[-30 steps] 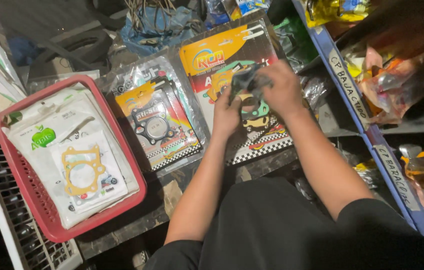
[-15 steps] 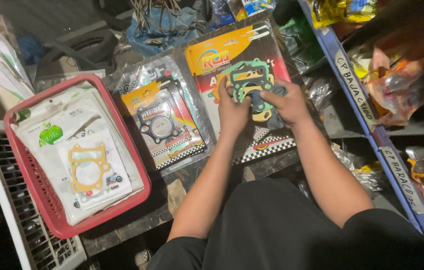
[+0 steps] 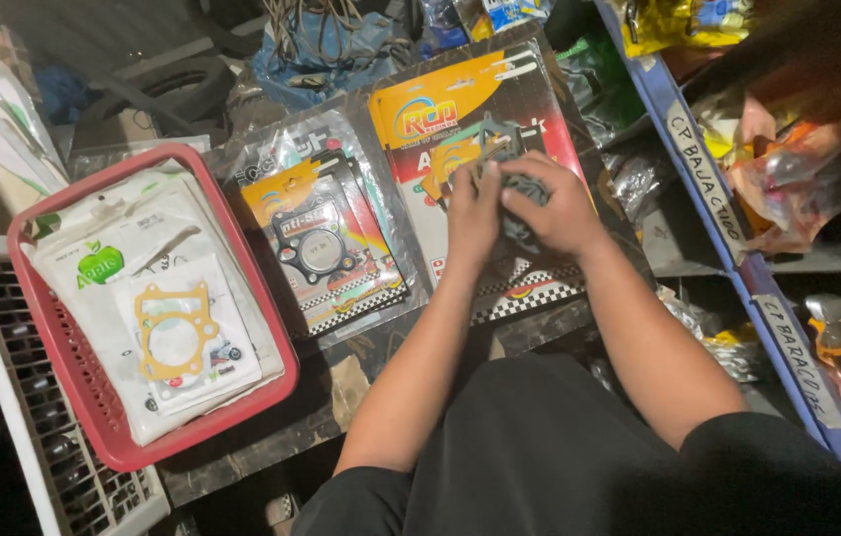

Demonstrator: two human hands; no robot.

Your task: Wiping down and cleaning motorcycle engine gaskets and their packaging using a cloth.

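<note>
Both my hands meet over a large printed gasket pack (image 3: pixel 480 119) lying on the dark counter. My left hand (image 3: pixel 472 213) and my right hand (image 3: pixel 555 203) together grip a small dark gasket piece (image 3: pixel 500 139) whose top pokes out above my fingers. To the left of the big pack lies a smaller plastic-wrapped gasket pack (image 3: pixel 326 243) with a black gasket showing through it.
A red plastic basket (image 3: pixel 63 337) at left holds white bagged gaskets, one with an orange gasket on top. A white crate (image 3: pixel 13 437) stands at the lower left. Blue shelving (image 3: pixel 728 228) with bagged parts runs along the right. A tyre and cables lie behind.
My hands have shifted slightly down and to the centre of the big pack. The gasket they hold has turned, so less of it shows above my fingers.
</note>
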